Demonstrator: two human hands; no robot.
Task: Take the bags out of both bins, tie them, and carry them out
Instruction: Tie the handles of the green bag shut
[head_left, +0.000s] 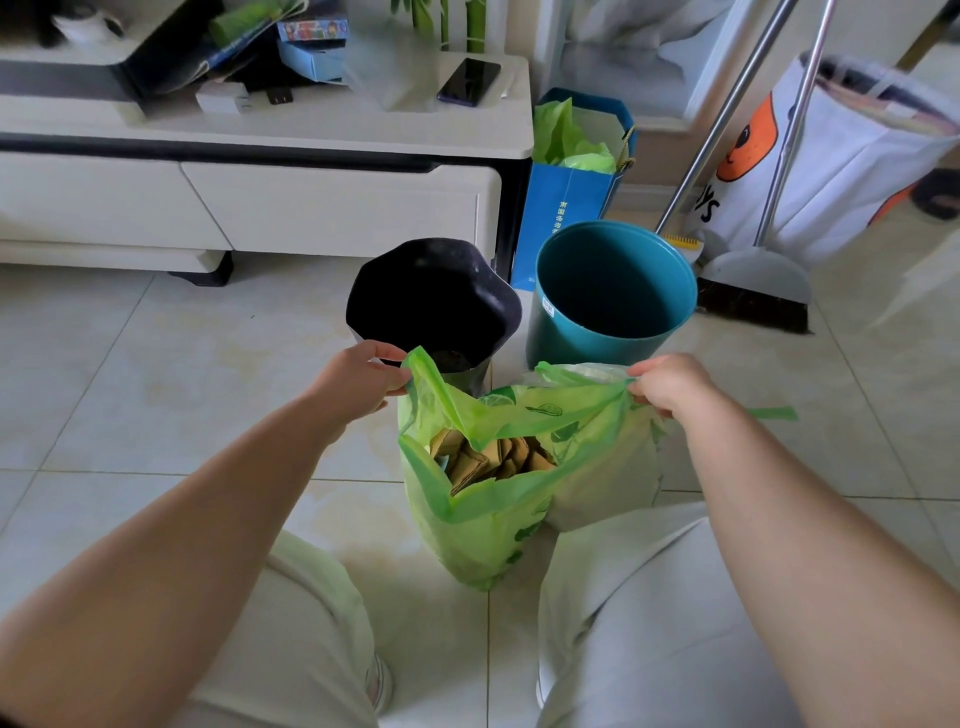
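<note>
Knees in pale trousers (649, 597) are sitting closest to the lens, person's crouching on the tiled floor (156, 364). Between the knees, right below both hands, the green bag (483, 525) is standing upright on the tiles, mouth pointing up, with its top edge getting stretched sideways from one hand to the other.

The left hand (358, 382) is pinching the left handle flap, the right hand (670, 384) is gripping the right handle, and the two hands are being held well apart at about the same height. A loose green strip is trailing out past the right hand.

Inside the bag, brown cardboard pieces (493, 460) are lying folded and jumbled.

Just beyond the left hand, the black-lined bin (431, 301) is standing with its liner draped over the rim; it's too dark inside to say what's in there. Just beyond the right hand, the teal bin (571, 338) is standing upright, showing its bare inner wall.

Further out past the right hand, a blue paper bag (561, 208) is holding crumpled green plastic, and a broom (753, 296) is leaning off to that hand's outer side.
</note>
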